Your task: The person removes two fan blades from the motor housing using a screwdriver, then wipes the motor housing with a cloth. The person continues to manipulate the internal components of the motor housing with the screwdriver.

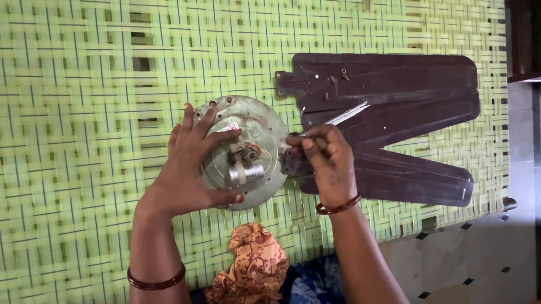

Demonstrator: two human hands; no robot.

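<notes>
Woven green mat [75,73], fan motor [246,151] between hands

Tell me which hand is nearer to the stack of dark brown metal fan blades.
Right. The right hand overlaps the near ends of the dark brown metal fan blades, holding a thin tool. The left hand grips the round grey motor housing, clear of them.

soft even daylight, sharp focus, glare on floor [521,197] at right.
</notes>
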